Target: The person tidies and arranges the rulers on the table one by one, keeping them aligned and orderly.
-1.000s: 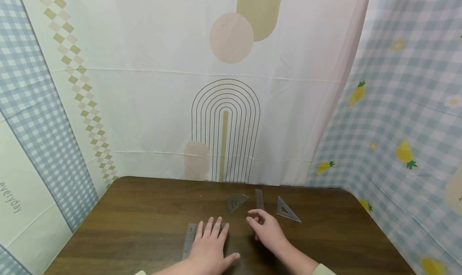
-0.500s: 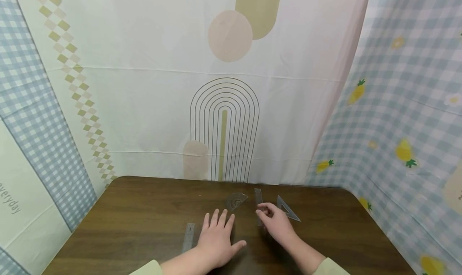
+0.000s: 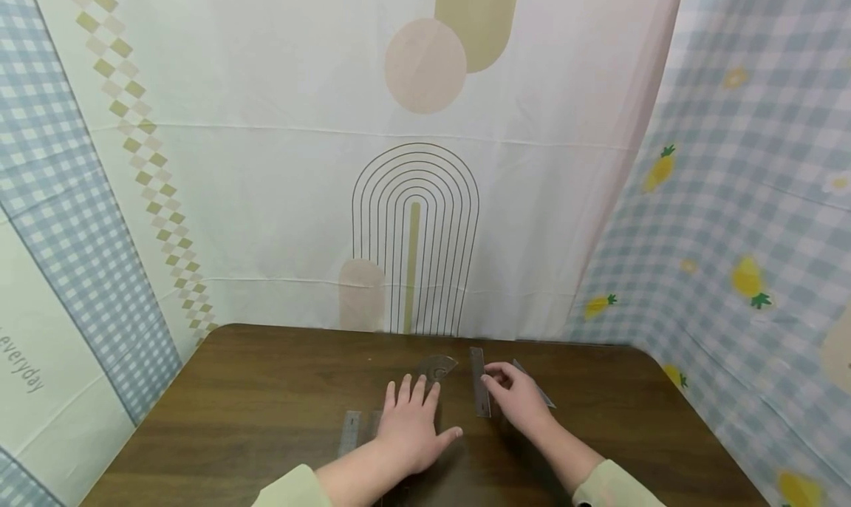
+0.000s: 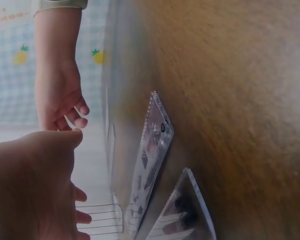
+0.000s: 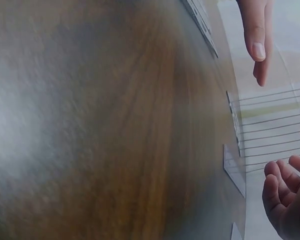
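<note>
A dark brown wood-grain table [image 3: 253,389] bears flat, clear, plastic-looking tools. Over it the left hand [image 3: 408,429] spreads straight fingers; the right hand [image 3: 518,395] curls its fingers loosely. Just left of that curled hand lies a narrow, straight-edged ruler [image 3: 479,381]; a triangle [image 3: 540,390] is partly hidden behind it; a rounded protractor [image 3: 436,366] sits near the left fingertips.

Printed cloth [image 3: 266,204] around a wood-grain surface [image 3: 226,418]

A creased pale hanging with beige and olive shapes [image 3: 425,66] and thin nested arches [image 3: 415,241] rises behind. Blue-checked fabric [image 3: 771,196] with yellow pineapples [image 3: 746,276] hangs at right; a smaller blue check [image 3: 49,137] runs down the left. Pale glare [image 5: 7,130] whitens the brown wood.
</note>
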`<control>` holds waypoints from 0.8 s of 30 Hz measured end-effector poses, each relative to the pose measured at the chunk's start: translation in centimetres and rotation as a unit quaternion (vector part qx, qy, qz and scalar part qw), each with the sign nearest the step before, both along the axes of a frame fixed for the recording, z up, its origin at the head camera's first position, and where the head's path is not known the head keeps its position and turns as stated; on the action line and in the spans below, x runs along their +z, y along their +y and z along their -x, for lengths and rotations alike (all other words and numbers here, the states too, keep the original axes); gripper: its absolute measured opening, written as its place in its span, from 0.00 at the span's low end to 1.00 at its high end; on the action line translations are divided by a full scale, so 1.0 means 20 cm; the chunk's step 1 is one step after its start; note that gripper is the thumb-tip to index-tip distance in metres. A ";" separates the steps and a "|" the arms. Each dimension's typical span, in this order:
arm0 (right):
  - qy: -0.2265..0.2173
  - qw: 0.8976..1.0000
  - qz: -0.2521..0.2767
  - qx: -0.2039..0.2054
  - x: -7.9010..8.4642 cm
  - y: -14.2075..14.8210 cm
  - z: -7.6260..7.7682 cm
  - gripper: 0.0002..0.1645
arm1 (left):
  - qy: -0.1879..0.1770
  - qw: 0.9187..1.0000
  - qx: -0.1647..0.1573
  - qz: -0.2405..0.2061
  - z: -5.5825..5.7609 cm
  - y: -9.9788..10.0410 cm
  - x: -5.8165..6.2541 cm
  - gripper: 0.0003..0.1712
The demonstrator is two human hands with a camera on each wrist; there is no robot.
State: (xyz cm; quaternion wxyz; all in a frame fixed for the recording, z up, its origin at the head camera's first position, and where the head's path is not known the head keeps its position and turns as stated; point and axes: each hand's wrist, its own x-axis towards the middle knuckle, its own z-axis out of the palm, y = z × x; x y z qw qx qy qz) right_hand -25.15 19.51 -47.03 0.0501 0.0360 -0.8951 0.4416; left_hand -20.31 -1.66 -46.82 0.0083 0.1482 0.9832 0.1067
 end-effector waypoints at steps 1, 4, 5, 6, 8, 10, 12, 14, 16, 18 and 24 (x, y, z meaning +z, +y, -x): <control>0.003 1.000 -0.005 0.002 0.00 0.00 0.01 0.19 | 0.001 1.000 0.002 0.001 0.01 0.00 0.00 0.51; 0.015 0.999 -0.029 0.004 -0.01 0.01 0.04 0.18 | 0.005 1.000 0.004 0.002 0.03 0.02 -0.02 0.51; 0.020 0.999 -0.040 0.004 -0.01 0.01 0.05 0.18 | 0.006 1.000 0.005 0.003 0.03 0.03 -0.03 0.51; 0.025 0.998 -0.050 0.004 -0.02 0.02 0.06 0.17 | 0.006 1.000 0.006 0.003 0.04 0.03 -0.04 0.51; 0.032 0.997 -0.066 0.006 -0.03 0.03 0.09 0.17 | 0.004 1.000 0.007 0.005 0.05 0.05 -0.05 0.50; 0.035 0.996 -0.079 0.009 -0.05 0.04 0.11 0.17 | 0.001 1.000 0.009 0.006 0.06 0.06 -0.05 0.50; 0.037 0.995 -0.090 0.014 -0.06 0.05 0.14 0.17 | -0.003 1.000 0.012 0.008 0.07 0.08 -0.06 0.50; 0.039 0.994 -0.102 0.020 -0.06 0.06 0.16 0.17 | -0.002 1.000 0.014 0.006 0.09 0.10 -0.06 0.50; 0.044 0.992 -0.119 0.024 -0.07 0.08 0.17 0.17 | 0.000 1.000 0.015 0.008 0.10 0.12 -0.07 0.50; 0.050 0.989 -0.136 0.026 -0.07 0.09 0.19 0.17 | 0.004 1.000 0.016 0.011 0.11 0.15 -0.08 0.50; 0.060 0.982 -0.179 0.029 -0.09 0.11 0.26 0.18 | -0.001 0.999 0.019 0.030 0.13 0.22 -0.08 0.50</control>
